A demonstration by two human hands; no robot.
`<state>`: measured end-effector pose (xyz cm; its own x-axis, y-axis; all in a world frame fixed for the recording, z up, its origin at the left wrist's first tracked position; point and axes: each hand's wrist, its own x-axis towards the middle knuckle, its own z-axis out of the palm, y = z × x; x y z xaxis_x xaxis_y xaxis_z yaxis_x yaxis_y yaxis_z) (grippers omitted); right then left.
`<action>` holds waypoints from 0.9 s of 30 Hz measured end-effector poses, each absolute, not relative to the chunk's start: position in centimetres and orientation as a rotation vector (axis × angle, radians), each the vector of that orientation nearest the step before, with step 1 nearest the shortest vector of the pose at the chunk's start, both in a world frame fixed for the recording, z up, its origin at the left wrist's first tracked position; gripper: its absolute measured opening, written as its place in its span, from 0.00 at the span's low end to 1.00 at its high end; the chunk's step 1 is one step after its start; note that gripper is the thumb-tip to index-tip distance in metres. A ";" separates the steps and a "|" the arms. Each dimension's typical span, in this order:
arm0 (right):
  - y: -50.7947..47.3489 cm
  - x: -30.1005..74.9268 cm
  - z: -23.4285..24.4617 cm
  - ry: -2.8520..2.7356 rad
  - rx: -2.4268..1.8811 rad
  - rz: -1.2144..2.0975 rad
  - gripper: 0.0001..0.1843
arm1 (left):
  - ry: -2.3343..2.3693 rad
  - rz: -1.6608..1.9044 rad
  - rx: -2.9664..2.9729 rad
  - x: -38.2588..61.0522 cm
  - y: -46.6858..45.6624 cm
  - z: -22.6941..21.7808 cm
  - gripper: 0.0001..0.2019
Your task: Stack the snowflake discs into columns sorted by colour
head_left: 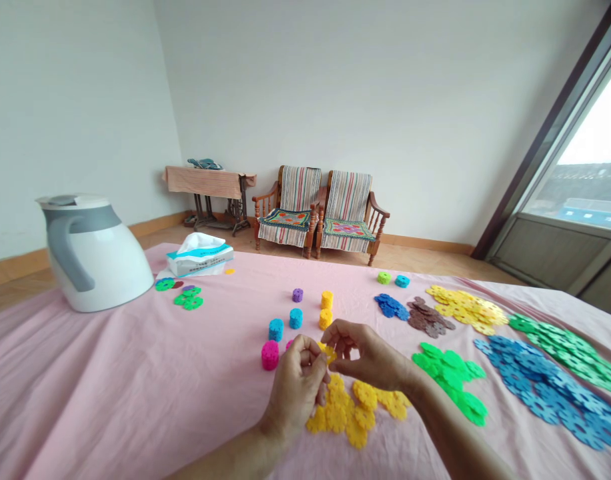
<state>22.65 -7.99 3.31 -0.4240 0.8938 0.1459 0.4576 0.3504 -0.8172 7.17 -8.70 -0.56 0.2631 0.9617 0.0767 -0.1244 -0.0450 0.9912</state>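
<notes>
My left hand (295, 383) and my right hand (370, 357) meet above a heap of yellow snowflake discs (358, 407) on the pink tablecloth (135, 387). Both hands pinch the same small stack of yellow discs (329, 353) between their fingertips. Just beyond the hands stand short finished stacks: a magenta stack (270, 355), two blue stacks (276, 329) (296, 318), two yellow stacks (327, 299) (325, 319) and a purple stack (298, 295).
Sorted heaps lie to the right: green discs (453, 380), blue discs (545, 387), brown discs (428, 319), yellow discs (468, 308), more green discs (565, 347). A white kettle (93, 253) and a tissue box (200, 257) stand at the left. Two wooden chairs (320, 213) are behind.
</notes>
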 end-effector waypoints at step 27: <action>-5.1 21.0 -2.3 -1.689 -1.496 0.581 0.11 | 0.869 0.824 2.050 6.9 -10.9 -1.1 0.04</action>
